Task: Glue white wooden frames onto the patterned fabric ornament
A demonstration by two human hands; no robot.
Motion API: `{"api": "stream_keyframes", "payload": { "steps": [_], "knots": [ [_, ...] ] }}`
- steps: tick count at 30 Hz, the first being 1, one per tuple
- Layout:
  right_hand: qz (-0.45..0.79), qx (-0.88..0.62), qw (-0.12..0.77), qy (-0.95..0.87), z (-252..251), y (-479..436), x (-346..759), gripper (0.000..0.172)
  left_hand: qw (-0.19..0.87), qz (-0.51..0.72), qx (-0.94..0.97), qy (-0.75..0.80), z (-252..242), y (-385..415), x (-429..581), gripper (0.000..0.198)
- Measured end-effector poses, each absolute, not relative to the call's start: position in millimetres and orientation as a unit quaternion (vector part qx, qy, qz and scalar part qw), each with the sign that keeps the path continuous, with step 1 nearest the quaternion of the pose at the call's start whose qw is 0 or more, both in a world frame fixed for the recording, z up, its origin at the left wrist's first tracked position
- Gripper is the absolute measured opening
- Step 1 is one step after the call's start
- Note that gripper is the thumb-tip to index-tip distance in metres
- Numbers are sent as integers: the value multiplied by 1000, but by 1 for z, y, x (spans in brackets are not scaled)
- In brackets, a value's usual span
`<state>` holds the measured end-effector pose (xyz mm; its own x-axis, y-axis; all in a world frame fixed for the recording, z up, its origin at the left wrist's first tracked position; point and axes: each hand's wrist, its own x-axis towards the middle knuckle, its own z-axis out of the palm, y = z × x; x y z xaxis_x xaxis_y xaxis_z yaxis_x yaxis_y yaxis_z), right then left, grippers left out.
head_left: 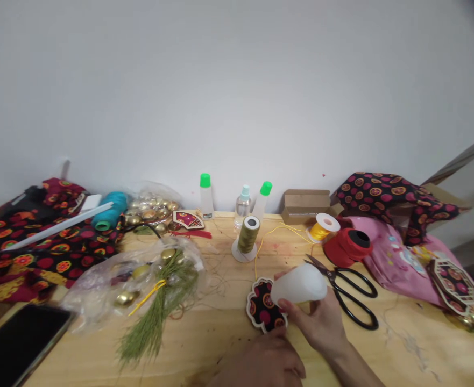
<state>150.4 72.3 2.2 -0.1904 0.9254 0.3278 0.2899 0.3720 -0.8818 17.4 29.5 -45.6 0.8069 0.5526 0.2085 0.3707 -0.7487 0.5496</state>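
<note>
My right hand (325, 325) is wrapped round a white plastic squeeze bottle (301, 285), tipped so that its base faces up to the right. The bottle's other end points down over a flower-shaped piece (259, 303) with a pale scalloped border and dark patterned fabric; its tip is hidden. At the lower edge of that piece, my left hand (264, 360) grips it with curled fingers, partly blurred. Black-handled scissors (337, 282) lie open on the table just right of my right hand. Behind the piece stands an olive thread spool (248, 236).
Green-capped bottles (206, 199) and a clear bottle (242, 207) stand along the wall. Left are a green tassel (160, 306), plastic bags of gold bells (151, 207), patterned fabric (59, 263) and a phone (22, 341). Yellow cord (320, 230), a red spool (345, 247) and pink cloth (390, 252) lie right.
</note>
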Motion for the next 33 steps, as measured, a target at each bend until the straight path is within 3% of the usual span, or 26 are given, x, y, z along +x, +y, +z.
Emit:
{"api": "stream_keyframes", "payload": {
  "steps": [15,22,33],
  "knots": [
    [355,-466,456,-669,3,72,150,17,274,187,912,241,-54,30,18,7],
    [363,-469,461,-660,3,72,148,15,356,165,858,332,-55,27,17,7],
    [351,-460,442,-685,3,73,150,16,300,177,884,311,-58,25,14,10]
  ]
}}
